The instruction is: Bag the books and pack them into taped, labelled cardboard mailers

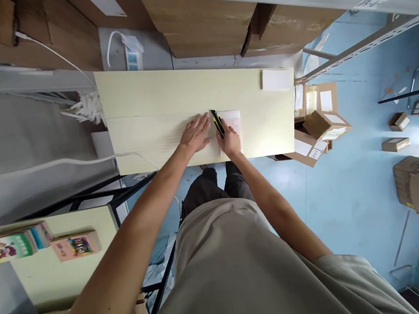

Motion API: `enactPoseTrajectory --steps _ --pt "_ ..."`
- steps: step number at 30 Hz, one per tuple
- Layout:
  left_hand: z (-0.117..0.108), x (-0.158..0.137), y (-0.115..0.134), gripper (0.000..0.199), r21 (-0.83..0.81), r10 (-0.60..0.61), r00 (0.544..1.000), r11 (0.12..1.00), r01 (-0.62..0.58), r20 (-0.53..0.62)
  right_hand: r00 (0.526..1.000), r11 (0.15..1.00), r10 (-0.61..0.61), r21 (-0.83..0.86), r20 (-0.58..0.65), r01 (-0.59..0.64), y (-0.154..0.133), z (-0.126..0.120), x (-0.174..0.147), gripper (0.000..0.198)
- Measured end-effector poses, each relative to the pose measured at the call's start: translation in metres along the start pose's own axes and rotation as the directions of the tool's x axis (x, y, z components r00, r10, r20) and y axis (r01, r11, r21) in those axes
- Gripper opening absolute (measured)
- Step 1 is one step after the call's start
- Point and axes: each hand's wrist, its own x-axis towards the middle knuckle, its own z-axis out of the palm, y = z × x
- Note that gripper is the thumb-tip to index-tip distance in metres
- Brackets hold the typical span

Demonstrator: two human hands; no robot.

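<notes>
My right hand [230,142] is closed around a black and yellow utility knife [217,122], whose front end points away from me. Beneath that hand lies a white printed sheet or pad [234,119], partly covered by my fingers. Just left of it, my left hand [195,134] rests flat on the pale yellow table [145,103] with its fingers stretched out, their tips close to the knife. Whether a blade sticks out is too small to tell.
A white stack of paper [275,79] lies at the table's far right corner. Cardboard boxes [208,24] line the back under a shelf beam, beside a power strip [133,55]. A white cable [67,161] crosses the left edge. Books [75,245] lie on a side table.
</notes>
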Motion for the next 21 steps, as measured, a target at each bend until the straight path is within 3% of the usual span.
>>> enactPoseTrajectory --steps 8,21 --pt "-0.007 0.0 -0.004 0.096 0.046 0.049 0.999 0.998 -0.049 0.003 0.997 0.997 0.078 -0.019 -0.013 -0.078 -0.008 0.009 -0.003 0.067" --pt "-0.011 0.007 -0.002 0.1 0.015 0.079 0.997 0.997 -0.079 -0.009 0.988 0.977 0.145 -0.161 0.043 -0.137 -0.029 0.0 -0.021 0.069"
